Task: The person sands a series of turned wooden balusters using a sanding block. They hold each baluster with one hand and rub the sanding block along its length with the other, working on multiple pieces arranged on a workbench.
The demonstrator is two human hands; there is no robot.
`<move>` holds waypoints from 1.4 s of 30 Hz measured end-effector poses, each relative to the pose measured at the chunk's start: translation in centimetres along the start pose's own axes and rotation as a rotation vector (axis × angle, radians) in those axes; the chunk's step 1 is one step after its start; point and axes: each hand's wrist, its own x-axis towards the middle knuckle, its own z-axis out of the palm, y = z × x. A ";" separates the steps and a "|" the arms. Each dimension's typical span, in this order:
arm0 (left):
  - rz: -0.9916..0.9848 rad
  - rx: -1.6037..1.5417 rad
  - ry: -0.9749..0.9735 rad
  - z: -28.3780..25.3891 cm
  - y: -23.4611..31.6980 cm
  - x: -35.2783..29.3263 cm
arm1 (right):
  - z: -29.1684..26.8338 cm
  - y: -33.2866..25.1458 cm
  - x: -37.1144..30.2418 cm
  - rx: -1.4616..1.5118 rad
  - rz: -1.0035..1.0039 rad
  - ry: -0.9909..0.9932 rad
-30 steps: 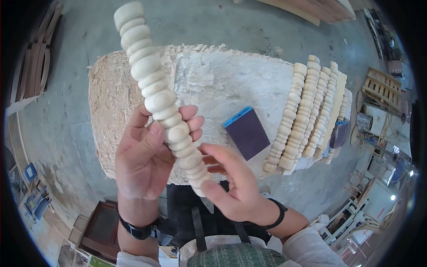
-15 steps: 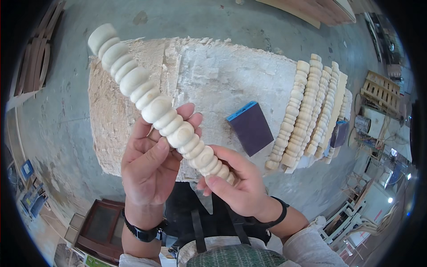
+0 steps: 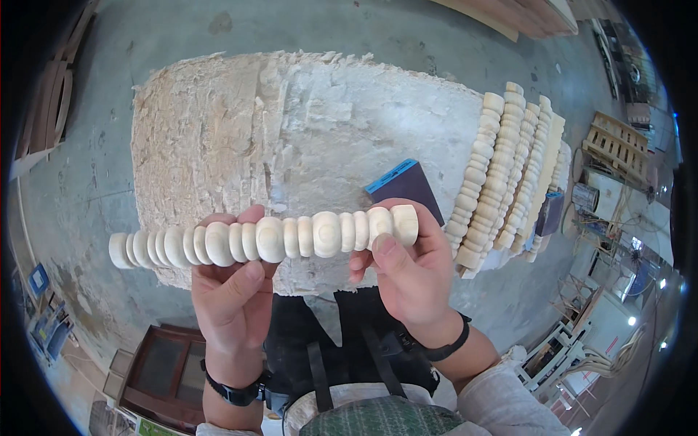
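Note:
A pale turned wooden spindle, a row of rounded beads with squared-off ends, lies nearly level across both hands above the work surface. My left hand is closed round its left-middle part, thumb in front and fingertips showing behind. At the spindle's right end my right hand grips it, the thumb pressed on a bead near the tip. Just beyond the right hand, a dark sanding block with a blue edge rests on the surface, partly hidden by that hand.
The rough, whitish layered work surface stands on a grey concrete floor. Several more turned spindles lie side by side along its right end, with a second dark block beside them. A brown framed cabinet stands at lower left.
The spindle has swung from a steep diagonal to nearly level, its far left end coming down and its right end rising. My right hand has moved up and right with it.

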 end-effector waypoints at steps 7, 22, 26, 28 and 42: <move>0.050 0.067 0.015 -0.4 -0.2 -0.3 | -0.3 0.3 0.4 -0.028 0.037 -0.010; -0.136 0.562 0.205 -0.7 0.0 -1.3 | -0.1 -0.1 1.4 -0.093 -0.025 0.021; 0.571 1.596 -0.169 -3.3 1.5 -3.4 | -0.7 -1.8 2.3 -0.159 -0.071 0.002; 0.986 1.861 0.017 -3.2 1.7 -2.4 | -1.2 -2.0 2.7 -0.218 -0.127 -0.032; 0.572 1.994 -0.265 -3.4 2.3 3.0 | -1.5 -2.2 4.0 -0.452 -0.122 -0.085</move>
